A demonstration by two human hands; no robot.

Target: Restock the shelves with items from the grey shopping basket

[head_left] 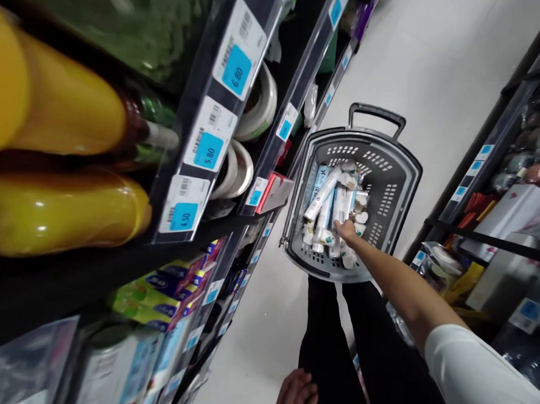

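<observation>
Inside the grey plastic shopping basket [386,200] on the aisle floor: white-and-blue tubes [321,196] in a loose heap, right hand [345,231] curled down onto them, pinch not discernible; left hand [295,398] beside a black-trousered leg [325,351], grip unclear.

Grey shopping basket [407,168]: white-and-blue tubes [324,196] inside, right hand [347,231] touching them, left hand [295,397] below, price-tagged shelf [277,129] alongside.

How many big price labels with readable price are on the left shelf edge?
3. The 6.80 label is farthest up, the 5.80 label is in the middle, and the 4.50 label is lowest. Smaller labels are unreadable.
</observation>
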